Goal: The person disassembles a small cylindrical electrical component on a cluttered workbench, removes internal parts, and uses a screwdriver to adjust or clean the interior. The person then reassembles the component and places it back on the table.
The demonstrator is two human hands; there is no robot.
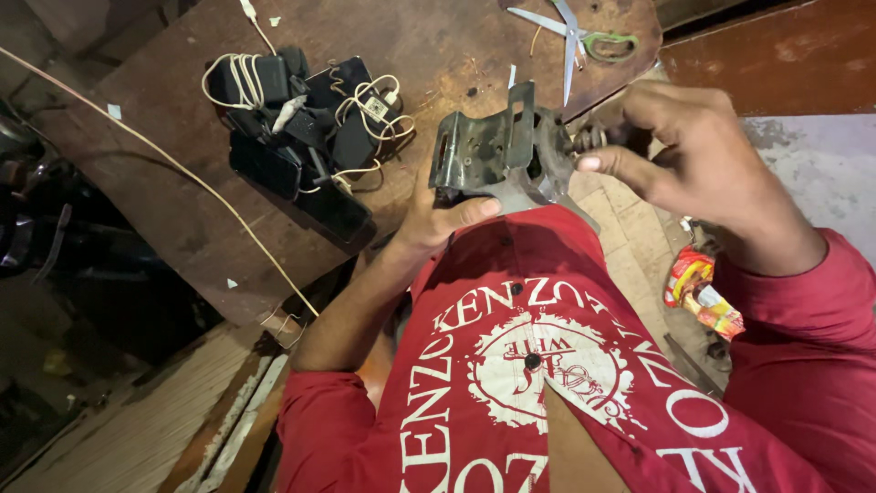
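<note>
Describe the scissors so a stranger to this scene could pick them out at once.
Start at the worn brown wooden table and go to its far edge, beyond the right hand and the dark metal bracket. The scissors lie open there, silver blades spread. Their green handle loop sets them apart from the black chargers with pale cords.

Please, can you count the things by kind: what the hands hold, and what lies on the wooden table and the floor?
Metal bracket part, held by left hand and right hand: 1
Scissors: 1
Pile of black devices with white cables, number unclear: 1
Colourful wrapper: 1
Total: 4
</note>
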